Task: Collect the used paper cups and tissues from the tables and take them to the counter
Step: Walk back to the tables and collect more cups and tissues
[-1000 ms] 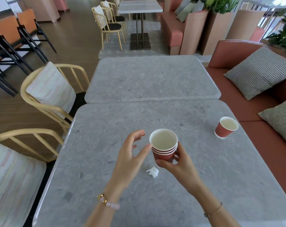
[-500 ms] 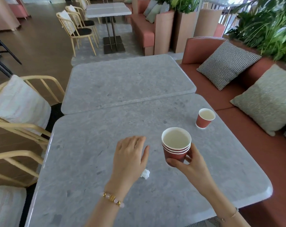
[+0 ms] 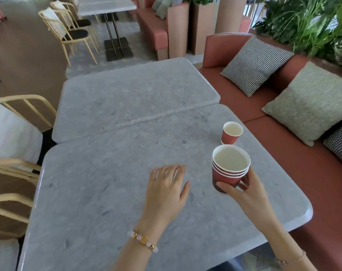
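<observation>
My right hand (image 3: 244, 192) grips a stack of red paper cups (image 3: 229, 169) with white insides, held just above the near grey stone table (image 3: 107, 192). A single red paper cup (image 3: 231, 133) stands upright on the same table, a little beyond the stack near the right edge. My left hand (image 3: 167, 189) lies palm down on the table to the left of the stack, fingers curled downward. No tissue shows; the spot under my left hand is hidden.
A second grey table (image 3: 134, 94) butts against the far edge. A red bench (image 3: 283, 153) with cushions (image 3: 311, 102) runs along the right. Cream chairs (image 3: 13, 133) stand at the left. Planters and another table set stand at the back.
My left hand has come down over the white tissue, which no longer shows. My right hand with the cup stack has moved right, toward the single cup. The view swung right.
</observation>
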Action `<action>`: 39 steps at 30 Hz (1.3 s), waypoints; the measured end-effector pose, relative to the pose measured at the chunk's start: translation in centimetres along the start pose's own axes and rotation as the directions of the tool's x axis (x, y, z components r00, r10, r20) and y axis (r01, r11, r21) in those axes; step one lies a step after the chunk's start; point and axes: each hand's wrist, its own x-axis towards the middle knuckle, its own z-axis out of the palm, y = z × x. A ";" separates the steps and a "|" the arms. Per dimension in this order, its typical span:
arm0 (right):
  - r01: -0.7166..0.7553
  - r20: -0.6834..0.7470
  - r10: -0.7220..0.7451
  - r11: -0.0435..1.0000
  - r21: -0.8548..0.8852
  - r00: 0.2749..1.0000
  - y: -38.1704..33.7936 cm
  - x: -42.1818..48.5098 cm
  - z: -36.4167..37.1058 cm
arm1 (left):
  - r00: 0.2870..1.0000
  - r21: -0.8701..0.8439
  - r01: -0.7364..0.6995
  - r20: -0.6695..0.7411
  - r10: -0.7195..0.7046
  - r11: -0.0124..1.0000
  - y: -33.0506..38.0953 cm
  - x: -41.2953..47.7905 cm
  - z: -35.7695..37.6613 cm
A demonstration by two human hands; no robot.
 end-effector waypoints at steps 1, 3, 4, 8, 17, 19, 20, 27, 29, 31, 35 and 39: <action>-0.001 -0.001 0.001 1.000 0.004 1.000 0.1 0.4 -0.7 | 1.000 0.000 -0.007 -0.001 0.007 1.000 0.6 0.3 0.3; 0.002 0.004 -0.002 1.000 0.005 1.000 0.4 1.4 -2.4 | 1.000 0.006 -0.017 -0.006 0.017 1.000 2.1 1.1 1.1; 0.005 0.013 -0.005 1.000 0.004 1.000 0.5 2.0 -3.3 | 1.000 0.007 -0.015 -0.010 0.015 1.000 3.0 1.6 1.7; 0.019 0.047 -0.019 1.000 0.008 0.999 1.1 4.9 -8.0 | 1.000 0.012 0.010 -0.018 -0.010 1.000 7.0 4.4 4.3; -0.007 0.093 0.008 1.000 -0.012 0.996 3.0 11.8 -19.2 | 0.997 0.030 0.081 -0.020 -0.080 0.996 16.5 12.1 10.8; -0.029 0.125 0.028 1.000 0.002 0.992 3.2 12.9 -20.7 | 0.993 0.037 0.110 -0.037 -0.109 0.993 17.6 13.1 11.8; -0.035 0.140 0.034 0.999 0.006 0.990 3.2 13.4 -21.2 | 0.992 0.047 0.122 -0.048 -0.119 0.991 17.9 13.5 12.4; -0.054 0.180 0.051 0.998 0.014 0.982 3.9 15.7 -22.4 | 0.987 0.076 0.161 -0.032 -0.159 0.984 17.9 15.0 15.6; -0.081 0.204 0.078 0.997 0.004 0.976 4.3 16.2 -22.2 | 0.981 0.066 0.194 -0.019 -0.193 0.979 17.5 15.2 16.5; -0.110 0.230 0.107 0.994 -0.003 0.967 4.7 16.7 -22.0 | 0.963 0.030 0.269 -0.008 -0.269 0.963 17.1 15.3 17.5; -0.140 0.248 0.139 0.990 -0.013 0.959 5.4 17.8 -21.8 | 0.856 -0.080 0.516 0.069 -0.512 0.853 16.3 15.6 20.1; -0.145 0.262 0.146 0.989 -0.025 0.954 5.8 18.8 -21.9 | 0.622 -0.285 0.774 0.173 -0.764 0.565 14.9 16.3 23.1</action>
